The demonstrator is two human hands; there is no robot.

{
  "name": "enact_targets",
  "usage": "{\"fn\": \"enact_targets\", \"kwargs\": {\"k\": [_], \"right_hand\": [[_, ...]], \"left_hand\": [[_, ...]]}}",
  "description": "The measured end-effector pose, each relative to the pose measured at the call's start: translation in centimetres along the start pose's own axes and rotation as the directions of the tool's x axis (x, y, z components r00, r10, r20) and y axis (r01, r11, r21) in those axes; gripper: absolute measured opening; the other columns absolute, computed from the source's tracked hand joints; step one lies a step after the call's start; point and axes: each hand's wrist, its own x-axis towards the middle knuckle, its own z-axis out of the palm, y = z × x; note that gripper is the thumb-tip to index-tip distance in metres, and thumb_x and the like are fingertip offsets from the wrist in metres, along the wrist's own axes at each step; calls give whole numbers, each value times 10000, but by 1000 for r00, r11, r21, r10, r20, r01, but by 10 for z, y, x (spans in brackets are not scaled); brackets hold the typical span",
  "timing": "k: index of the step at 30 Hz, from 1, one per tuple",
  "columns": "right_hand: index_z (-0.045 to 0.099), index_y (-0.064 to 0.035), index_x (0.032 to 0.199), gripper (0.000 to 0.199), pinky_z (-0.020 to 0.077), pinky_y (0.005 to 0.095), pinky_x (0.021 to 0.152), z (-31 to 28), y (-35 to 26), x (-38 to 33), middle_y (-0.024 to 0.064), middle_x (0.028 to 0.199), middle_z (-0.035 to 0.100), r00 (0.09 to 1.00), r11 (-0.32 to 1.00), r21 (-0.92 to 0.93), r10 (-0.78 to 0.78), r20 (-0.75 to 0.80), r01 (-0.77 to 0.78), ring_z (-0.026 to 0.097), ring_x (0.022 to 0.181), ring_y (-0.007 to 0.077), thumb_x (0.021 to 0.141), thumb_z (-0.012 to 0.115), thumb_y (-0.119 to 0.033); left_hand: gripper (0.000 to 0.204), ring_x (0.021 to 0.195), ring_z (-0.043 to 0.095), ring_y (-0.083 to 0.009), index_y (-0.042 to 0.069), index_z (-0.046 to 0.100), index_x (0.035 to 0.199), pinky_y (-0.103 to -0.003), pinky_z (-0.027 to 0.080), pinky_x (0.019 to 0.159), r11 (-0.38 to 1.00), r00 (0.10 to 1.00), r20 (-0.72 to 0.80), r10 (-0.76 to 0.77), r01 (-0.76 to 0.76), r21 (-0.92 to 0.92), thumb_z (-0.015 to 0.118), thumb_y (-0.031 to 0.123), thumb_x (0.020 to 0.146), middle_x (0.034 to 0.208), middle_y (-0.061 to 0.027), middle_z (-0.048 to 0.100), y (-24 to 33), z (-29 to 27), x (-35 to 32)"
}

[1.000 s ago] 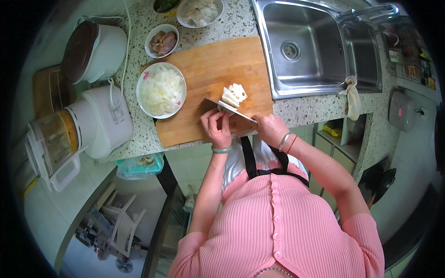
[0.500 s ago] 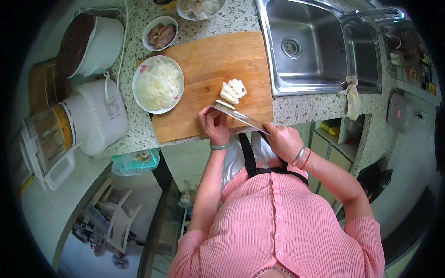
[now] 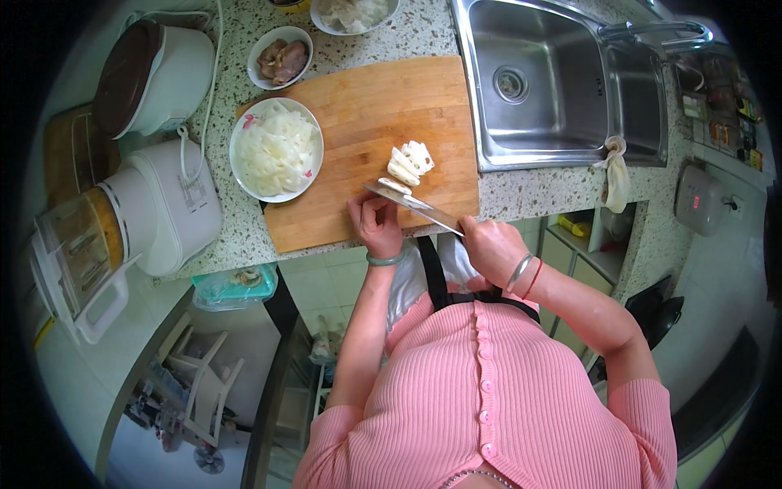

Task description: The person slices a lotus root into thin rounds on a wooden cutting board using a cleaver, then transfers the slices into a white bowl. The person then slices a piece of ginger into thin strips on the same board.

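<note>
On the cutting board (image 3: 366,138), the right hand (image 3: 491,247) grips a knife (image 3: 411,204) carrying white slices (image 3: 410,163) while the left hand (image 3: 375,224) steadies its blade.

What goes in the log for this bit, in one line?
right hand: holds knife | left hand: on cutting board by blade | white slices: beyond blade | plate of slices: left
</note>
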Motion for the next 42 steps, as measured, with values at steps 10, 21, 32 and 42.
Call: {"fn": "enact_targets", "kwargs": {"k": [10,21,32,42], "right_hand": [[566,-22,934,110,532,499,613,43,8,43,226,720,659,969,998,23,-46,-245,54,671,686,399,871,516,-96],[616,-45,979,147,515,508,625,19,20,26,215,726,651,938,980,118,-113,-329,159,646,686,409,896,574,-159],[551,-20,994,148,527,494,639,29,21,-8,223,760,658,977,990,123,-47,-210,74,659,716,405,868,555,-97],[616,-51,1097,224,526,492,665,20,20,-9,220,796,672,989,987,152,-25,-146,47,655,726,406,915,575,-176]], "left_hand": [[204,894,559,-268,41,581,848,-353,482,787,998,998,-15,55,-54,26,711,-74,740,970,-106,546,4,-1,3],[197,895,565,-187,38,609,895,-276,512,651,1000,998,-54,19,-20,-10,750,-41,783,1021,-93,527,2,4,1],[182,860,555,-196,14,571,842,-287,484,684,999,997,-74,18,-21,-30,683,-110,772,1021,-79,531,15,3,5],[170,862,554,-204,13,571,818,-278,477,680,999,998,-56,-39,37,-40,693,-96,773,1015,-83,532,10,2,3]]}}
